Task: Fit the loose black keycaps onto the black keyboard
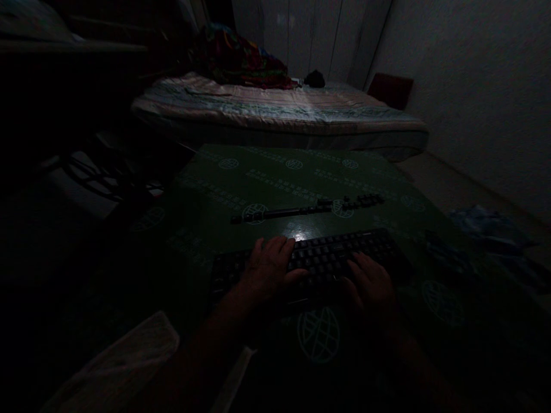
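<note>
Keyboard [321,258] under left hand [270,264], right hand [371,282], fingers loosely spread; shoved toward twelve o'clock in gloom, could scatter loose keys [303,210].

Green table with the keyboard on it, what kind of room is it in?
Probably a bedroom, though it's very dark: beyond the table there's a bed with a striped cover, and a bunched-up red blanket lies on top.

It is very dark. A bed [344,135] with a striped sheet [321,109] stands past the green table [193,189]. A red blanket [245,63] lies in a heap on the bed. The right wall [477,92] is gray, and some floor [445,178] shows below it. Light [300,236] shines on the table.
</note>
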Demonstrator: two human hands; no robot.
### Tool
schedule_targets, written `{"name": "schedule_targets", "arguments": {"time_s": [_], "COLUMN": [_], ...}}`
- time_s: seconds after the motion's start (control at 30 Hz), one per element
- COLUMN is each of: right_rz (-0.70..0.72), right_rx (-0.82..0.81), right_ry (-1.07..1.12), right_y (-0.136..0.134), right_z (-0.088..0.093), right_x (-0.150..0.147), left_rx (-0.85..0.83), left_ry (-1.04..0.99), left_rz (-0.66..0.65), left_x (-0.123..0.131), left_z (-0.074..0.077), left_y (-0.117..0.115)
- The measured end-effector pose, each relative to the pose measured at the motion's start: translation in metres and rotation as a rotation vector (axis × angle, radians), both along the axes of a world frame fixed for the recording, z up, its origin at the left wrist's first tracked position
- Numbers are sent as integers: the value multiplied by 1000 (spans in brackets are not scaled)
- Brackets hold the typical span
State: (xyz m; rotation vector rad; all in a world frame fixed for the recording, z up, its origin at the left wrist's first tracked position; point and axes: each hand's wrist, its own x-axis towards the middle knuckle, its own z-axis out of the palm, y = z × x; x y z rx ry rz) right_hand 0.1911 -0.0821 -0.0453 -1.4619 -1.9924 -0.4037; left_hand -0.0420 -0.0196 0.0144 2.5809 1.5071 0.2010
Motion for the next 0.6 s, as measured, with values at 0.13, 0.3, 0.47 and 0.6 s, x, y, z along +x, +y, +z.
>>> {"name": "schedule_targets", "arguments": {"time_s": [0.13,0.3,0.47,0.6], "right_rz": [-7,-8,8,36], "right_rx": [-19,-13,0,13], "right_ry": [17,32,46,95], "right_y": [-1,0,1,2], "right_z": [-1,0,-1,1], "right_x": [-1,-1,1,5], "left_rx": [-1,1,0,25], "left_ry": [10,-13,-13,-15], "left_rz": [13,-3,0,-14], "left_x": [1,0,-2,-2], "left_z": [2,1,-1,-1], "left_y": [0,-1,0,0]}}
